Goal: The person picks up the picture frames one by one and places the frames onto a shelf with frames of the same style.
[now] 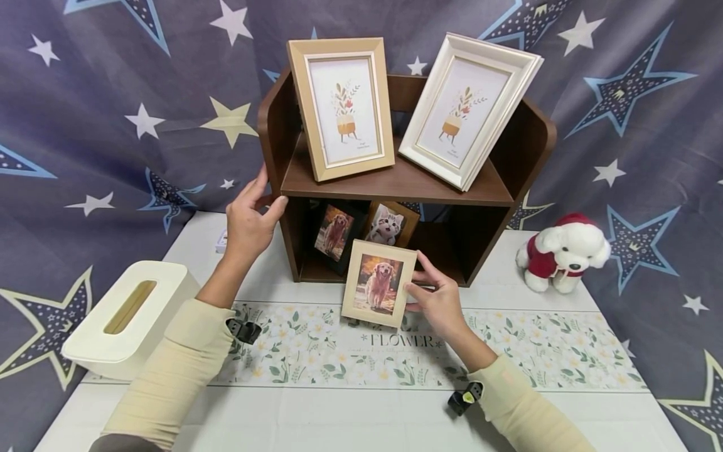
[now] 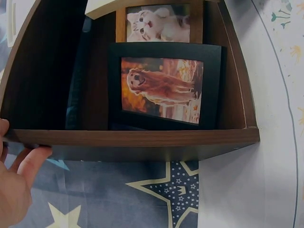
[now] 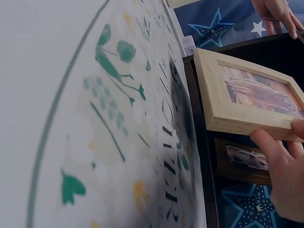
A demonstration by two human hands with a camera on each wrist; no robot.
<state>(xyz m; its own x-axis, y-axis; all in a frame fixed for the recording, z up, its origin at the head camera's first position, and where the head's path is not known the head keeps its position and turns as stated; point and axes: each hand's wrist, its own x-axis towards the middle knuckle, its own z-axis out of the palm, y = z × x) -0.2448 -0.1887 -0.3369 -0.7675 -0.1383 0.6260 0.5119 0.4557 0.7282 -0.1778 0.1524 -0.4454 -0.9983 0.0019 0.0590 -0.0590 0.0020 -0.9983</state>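
Observation:
My right hand [image 1: 439, 300] grips the right edge of a light wood photo frame [image 1: 349, 285] with a golden retriever picture, held in front of the shelf's lower compartment. In the right wrist view the fingers [image 3: 270, 147] pinch its side. My left hand [image 1: 251, 216] touches the left side panel of the dark brown shelf [image 1: 395, 182], thumb at the front edge. Inside the lower compartment stand a black photo frame [image 2: 166, 85] with a dog picture and a brown wooden frame [image 1: 415, 220] with a kitten picture, partly hidden behind the held one.
On the upper shelf lean a tan frame [image 1: 341, 169] and a white frame [image 1: 432, 166]. A white tissue box [image 1: 127, 314] sits at the left, a plush dog [image 1: 565, 251] in red at the right. A floral runner [image 1: 305, 351] crosses the white table.

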